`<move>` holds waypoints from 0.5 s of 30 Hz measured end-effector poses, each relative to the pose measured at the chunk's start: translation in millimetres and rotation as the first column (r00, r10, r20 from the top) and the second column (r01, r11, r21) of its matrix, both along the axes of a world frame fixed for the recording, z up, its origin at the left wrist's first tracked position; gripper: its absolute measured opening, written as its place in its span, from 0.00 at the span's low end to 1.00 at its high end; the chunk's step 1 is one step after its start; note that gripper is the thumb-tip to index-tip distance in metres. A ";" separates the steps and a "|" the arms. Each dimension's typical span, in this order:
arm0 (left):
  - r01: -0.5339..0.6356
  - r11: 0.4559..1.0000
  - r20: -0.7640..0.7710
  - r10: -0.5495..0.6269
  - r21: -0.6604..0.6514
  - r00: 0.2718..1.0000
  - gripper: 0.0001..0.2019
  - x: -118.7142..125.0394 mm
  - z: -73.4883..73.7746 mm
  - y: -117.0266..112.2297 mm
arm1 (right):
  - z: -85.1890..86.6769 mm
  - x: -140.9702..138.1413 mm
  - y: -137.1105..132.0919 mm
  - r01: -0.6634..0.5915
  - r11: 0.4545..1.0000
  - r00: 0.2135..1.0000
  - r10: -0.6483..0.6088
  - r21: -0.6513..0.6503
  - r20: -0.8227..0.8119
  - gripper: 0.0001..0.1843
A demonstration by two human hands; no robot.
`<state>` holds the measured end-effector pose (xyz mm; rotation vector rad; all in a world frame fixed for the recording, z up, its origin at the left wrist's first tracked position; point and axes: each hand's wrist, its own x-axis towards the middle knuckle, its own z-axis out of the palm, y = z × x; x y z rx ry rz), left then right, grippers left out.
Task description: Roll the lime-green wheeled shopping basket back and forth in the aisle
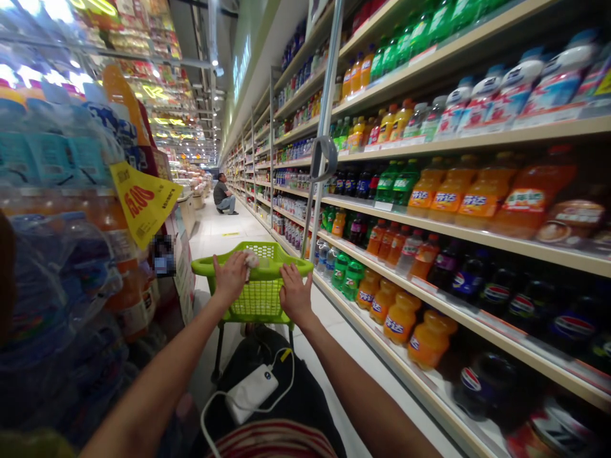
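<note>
Lime-green plastic shopping cart with mesh walls stands directly ahead of the person, beside long beige shelving. Left hand rests on its near rim, thumb apart; crumpled whitish wad at the fingertips, whether pinched or merely touched cannot be told. Right hand lies on the same rim, fingers slightly spread, palm hidden. Cart interior mostly obscured. White rectangular power bank on lap; its white cable leaves the lower edge. Plastic-wrapped bottles at left blurred.
</note>
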<state>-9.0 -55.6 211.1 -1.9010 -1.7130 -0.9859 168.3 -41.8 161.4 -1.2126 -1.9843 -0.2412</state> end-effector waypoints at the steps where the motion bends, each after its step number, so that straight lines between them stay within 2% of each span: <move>1: -0.012 1.000 0.014 0.013 -0.009 1.000 0.17 1.4 1.9 -0.2 | 0.0 -2.0 -0.9 0.001 1.000 1.000 -0.001 -0.003 -0.003 0.28; 4: 0.039 0.999 -0.026 -0.040 -0.019 0.999 0.16 21.2 1.6 2.6 | -1.5 -7.1 -2.2 -0.006 1.000 1.000 0.006 0.003 -0.010 0.28; 7: 0.120 0.993 -0.121 -0.121 -0.012 0.985 0.15 46.0 -5.7 8.0 | -4.9 -7.5 -0.6 -0.016 0.999 1.000 0.017 0.032 -0.020 0.28; 9: 0.147 0.989 -0.165 -0.145 0.001 0.976 0.15 52.9 -9.9 9.8 | -7.1 -4.6 1.7 -0.015 0.998 0.999 0.017 0.065 -0.031 0.28; 12: 0.152 0.988 -0.175 -0.151 -0.005 0.973 0.15 42.1 -9.4 6.9 | -8.1 2.4 5.4 0.015 0.994 0.998 -0.008 0.104 -0.069 0.28; 15: 0.076 0.997 -0.108 -0.077 -0.015 0.991 0.16 16.8 -2.5 1.0 | -6.7 8.5 8.0 0.052 0.994 0.994 -0.042 0.095 -0.099 0.28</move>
